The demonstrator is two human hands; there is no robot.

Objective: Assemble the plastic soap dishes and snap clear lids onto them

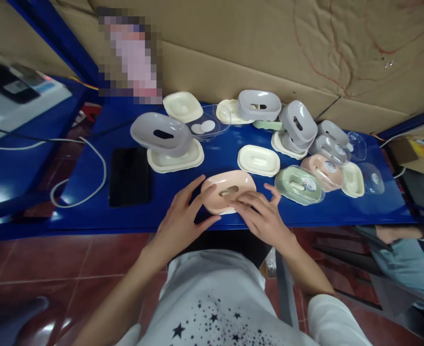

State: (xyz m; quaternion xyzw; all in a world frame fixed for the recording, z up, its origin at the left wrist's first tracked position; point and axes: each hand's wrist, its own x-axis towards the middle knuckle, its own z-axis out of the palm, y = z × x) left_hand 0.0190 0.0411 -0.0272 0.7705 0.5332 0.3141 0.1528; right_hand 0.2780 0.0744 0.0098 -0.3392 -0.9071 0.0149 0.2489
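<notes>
A peach oval dish (212,204) with a slot in its middle lies near the table's front edge, a cream part showing beneath it. My left hand (183,214) is around its left side, forefinger over the rim and thumb at the front. Over the slot, the fingers of my right hand (260,216) are bent together at the dish; whatever they pinch is hidden. A small pale piece (228,191) shows in the slot. Just behind is a cream oval base (258,160). To the right lies a green dish (298,185) under a clear cover.
Grey slotted dishes (161,132) rest on cream bases at left and back. Clear covers (212,120) lie among them. More grey and peach dishes (322,170) crowd the right. A black flat device (129,177) and white cable (102,168) lie left. Another person's arm (395,234) appears at right.
</notes>
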